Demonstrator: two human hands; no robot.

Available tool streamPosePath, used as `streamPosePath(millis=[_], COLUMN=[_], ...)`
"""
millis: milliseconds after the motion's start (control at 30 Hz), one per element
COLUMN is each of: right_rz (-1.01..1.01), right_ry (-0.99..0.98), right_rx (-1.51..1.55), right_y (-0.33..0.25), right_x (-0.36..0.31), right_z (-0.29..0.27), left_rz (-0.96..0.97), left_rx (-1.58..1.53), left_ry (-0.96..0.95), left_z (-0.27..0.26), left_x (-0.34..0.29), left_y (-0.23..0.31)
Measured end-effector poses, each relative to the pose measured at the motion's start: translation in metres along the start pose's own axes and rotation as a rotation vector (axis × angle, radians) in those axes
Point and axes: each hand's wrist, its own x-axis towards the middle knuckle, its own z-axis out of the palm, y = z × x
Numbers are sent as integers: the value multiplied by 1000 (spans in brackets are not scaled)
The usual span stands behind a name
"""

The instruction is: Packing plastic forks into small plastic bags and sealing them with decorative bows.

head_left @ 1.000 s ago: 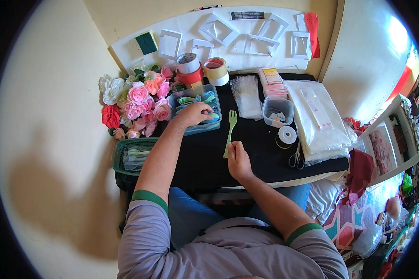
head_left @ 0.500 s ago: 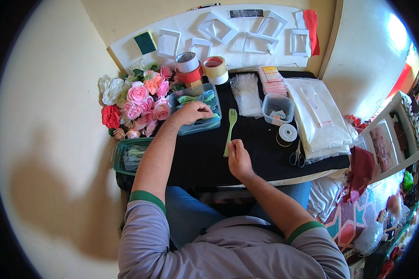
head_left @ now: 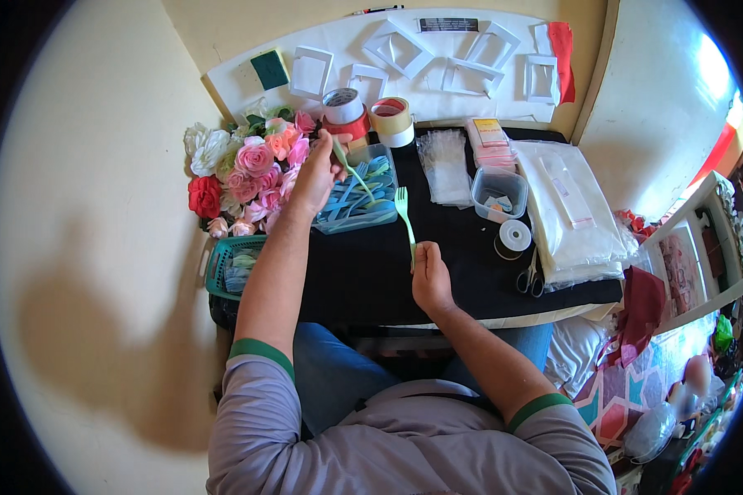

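Observation:
My left hand (head_left: 318, 172) is closed on the handle of a light green plastic spoon (head_left: 353, 172), whose bowl end slants down over the clear blue-tinted container (head_left: 395, 186). Inside that container lie several blue and green plastic utensils (head_left: 347, 200). Over the black cloth, my right hand (head_left: 432, 276) grips a light green plastic fork (head_left: 406, 216) by its handle end, with the tines pointing up and away from me. The fork is just right of the container, apart from the spoon.
Artificial flowers (head_left: 252, 165) and a green basket (head_left: 215, 268) of wrapped utensils sit at left. Tape rolls (head_left: 390, 115) stand behind the container. To the right are clear bags (head_left: 444, 169), a small tub (head_left: 499, 194), a ribbon spool (head_left: 514, 237), scissors (head_left: 530, 276) and a plastic-sheet stack (head_left: 565, 214).
My left hand has risen from the container, moving away and slightly left, and has drawn up the light green spoon. My right hand still holds the fork, now tilted a little leftward.

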Motion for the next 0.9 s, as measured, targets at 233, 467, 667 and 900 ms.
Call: streamPosePath(millis=[233, 467, 667, 900], right_rz=[33, -68, -236, -211], right_ry=[48, -64, -22, -35], right_rx=[72, 55, -71, -178], right_y=[5, 7, 1, -8], right_x=[1, -1, -4, -5], right_z=[0, 3, 4, 2], left_rz=[-82, -85, -151, -187], left_rx=[136, 93, -52, -90], left_ry=[-34, -47, 10, 38], left_z=[18, 25, 20, 15], left_x=[-64, -114, -123, -131], left_y=[-34, -78, -84, -76])
